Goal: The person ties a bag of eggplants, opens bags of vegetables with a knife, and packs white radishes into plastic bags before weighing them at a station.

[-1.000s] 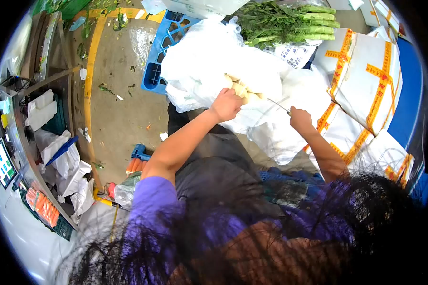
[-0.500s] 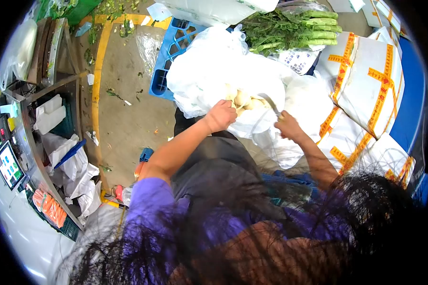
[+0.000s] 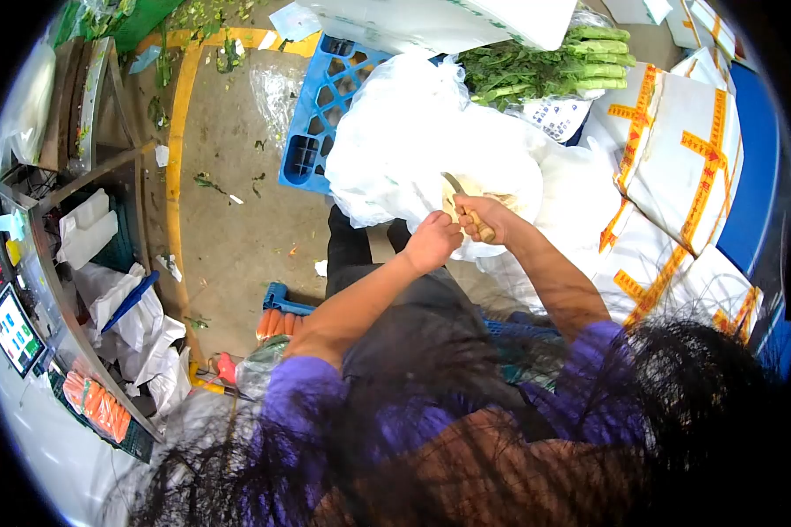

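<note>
Wrapped round the wooden handle of a curved knife [image 3: 479, 227] is my right hand [image 3: 492, 220], at the near edge of a large white plastic bag [image 3: 395, 132]. The blade points up and left over pale, roundish produce [image 3: 470, 186] in the bag's opening. Close beside it on the left, my left hand [image 3: 433, 241] is closed, its fingers pressed together; what it holds, if anything, is too small to make out.
Leafy green stalks [image 3: 545, 70] lie beyond the bag. White boxes with orange tape [image 3: 677, 149] stand at right, a blue pallet [image 3: 312, 123] behind left. Bagged carrots [image 3: 97, 406] and a lit screen [image 3: 16, 329] are far left; a blue crate with carrots [image 3: 277, 323] is nearer.
My right hand has moved left with the knife, from the right of the produce to beside my left hand. My left hand has shifted slightly right and nearer to me.
</note>
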Tool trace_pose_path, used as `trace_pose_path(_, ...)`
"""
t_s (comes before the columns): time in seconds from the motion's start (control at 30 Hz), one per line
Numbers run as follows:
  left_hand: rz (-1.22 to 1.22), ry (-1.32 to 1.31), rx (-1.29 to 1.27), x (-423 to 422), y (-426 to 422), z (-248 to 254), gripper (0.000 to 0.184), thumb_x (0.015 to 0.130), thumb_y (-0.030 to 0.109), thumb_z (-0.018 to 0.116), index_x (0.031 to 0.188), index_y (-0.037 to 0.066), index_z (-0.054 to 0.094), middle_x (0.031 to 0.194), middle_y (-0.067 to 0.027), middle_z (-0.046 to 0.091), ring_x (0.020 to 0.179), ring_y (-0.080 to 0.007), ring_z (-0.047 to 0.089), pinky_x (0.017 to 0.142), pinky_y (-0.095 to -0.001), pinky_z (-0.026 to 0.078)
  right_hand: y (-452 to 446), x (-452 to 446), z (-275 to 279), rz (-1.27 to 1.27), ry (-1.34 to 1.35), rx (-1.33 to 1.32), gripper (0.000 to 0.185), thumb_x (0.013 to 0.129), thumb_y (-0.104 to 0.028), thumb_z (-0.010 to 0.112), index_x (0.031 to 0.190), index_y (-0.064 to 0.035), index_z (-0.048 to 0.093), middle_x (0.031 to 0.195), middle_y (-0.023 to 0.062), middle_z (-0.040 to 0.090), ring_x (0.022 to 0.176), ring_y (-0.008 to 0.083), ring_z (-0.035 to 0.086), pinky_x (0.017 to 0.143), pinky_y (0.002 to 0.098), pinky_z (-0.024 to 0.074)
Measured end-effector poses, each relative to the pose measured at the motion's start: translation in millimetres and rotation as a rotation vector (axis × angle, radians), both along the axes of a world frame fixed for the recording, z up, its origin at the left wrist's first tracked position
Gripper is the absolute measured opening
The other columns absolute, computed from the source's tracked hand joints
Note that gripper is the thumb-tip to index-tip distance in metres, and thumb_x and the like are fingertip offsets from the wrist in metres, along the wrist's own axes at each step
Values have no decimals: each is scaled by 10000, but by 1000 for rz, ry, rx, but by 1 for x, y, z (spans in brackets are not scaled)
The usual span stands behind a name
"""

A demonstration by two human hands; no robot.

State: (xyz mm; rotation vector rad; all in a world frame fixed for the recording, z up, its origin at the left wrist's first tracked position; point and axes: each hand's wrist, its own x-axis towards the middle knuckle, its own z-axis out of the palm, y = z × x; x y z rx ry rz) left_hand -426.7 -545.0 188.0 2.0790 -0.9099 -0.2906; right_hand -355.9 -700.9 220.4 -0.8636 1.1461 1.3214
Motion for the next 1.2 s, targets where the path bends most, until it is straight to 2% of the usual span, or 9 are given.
trace_pose_path(0.27, 33, 40, -14, -7, 4, -5, 124, 655, 131, 545, 750, 94, 616, 876, -17, 564, 1014, -206, 480, 890, -342, 387, 35, 8, -19, -314, 19, -61, 172, 863, -214, 513, 756, -105, 434, 528, 4, 438, 389, 84, 398, 322, 209, 357)
trace_pose_path(0.47, 7, 21, 53, -12, 9, -7, 152, 650, 142, 548, 774, 84, 614, 903, -25, 559, 1058, -208, 466, 876, -342, 401, 49, 10, -27, -268, 70, -16, 166, 846, -212, 533, 759, -114, 431, 532, 5, 448, 391, 85, 397, 320, 216, 361)
trace_pose_path(0.67, 118, 23, 141, -40, -3, -33, 192, 744, 102, 530, 921, 92, 606, 958, -98, 563, 920, -285, 546, 748, -398, 457, 77, 8, -7, -218, 50, -111, 141, 836, -175, 546, 800, -82, 445, 558, 7, 449, 408, 90, 405, 350, 217, 370)
trace_pose_path(0.77, 148, 462, -208, -49, -9, -40, 264, 772, 88, 520, 1033, 77, 559, 984, -135, 556, 852, -313, 565, 708, -415, 469, 79, 2, -11, -169, -56, -58, 147, 838, -175, 546, 828, -64, 450, 576, 23, 473, 435, 105, 429, 389, 240, 382)
trace_pose_path(0.87, -50, 384, -29, -32, 1, -33, 308, 770, 70, 525, 1078, 61, 527, 997, -154, 560, 890, -301, 563, 758, -408, 460, 107, 19, -9, -126, -71, -109, 164, 839, -202, 548, 765, -79, 468, 544, 29, 473, 432, 121, 440, 382, 268, 371)
trace_pose_path(0.93, 201, 852, -408, -104, -22, -89, 293, 778, 63, 516, 1069, 63, 546, 1010, -148, 570, 923, -291, 561, 799, -401, 447, 110, 6, 6, -76, -99, -48, 188, 847, -215, 537, 734, -81, 469, 531, 24, 469, 424, 122, 433, 378, 265, 367)
trace_pose_path(1.0, 201, 808, -383, -105, -18, -87, 281, 790, 63, 506, 1066, 60, 558, 1021, -143, 577, 955, -283, 556, 837, -395, 431, 111, 7, 2, -75, -102, -24, 193, 850, -219, 533, 731, -82, 467, 535, 21, 467, 429, 125, 440, 380, 267, 370)
trace_pose_path(1.07, -83, 260, 21, -33, 7, -14, 273, 804, 69, 494, 1067, 52, 564, 1029, -140, 582, 986, -279, 547, 873, -391, 410, 118, 13, -16, -166, -81, -7, 201, 850, -225, 534, 731, -78, 466, 538, 18, 466, 436, 136, 463, 368, 273, 367)
trace_pose_path(1.2, 76, 764, -159, -57, 5, -35, 268, 820, 90, 479, 1067, 18, 552, 1040, -160, 574, 1012, -300, 531, 889, -396, 398, 131, 13, 15, -208, -26, -52, 189, 849, -198, 531, 731, -69, 460, 546, 33, 470, 428, 140, 447, 366, 280, 364)
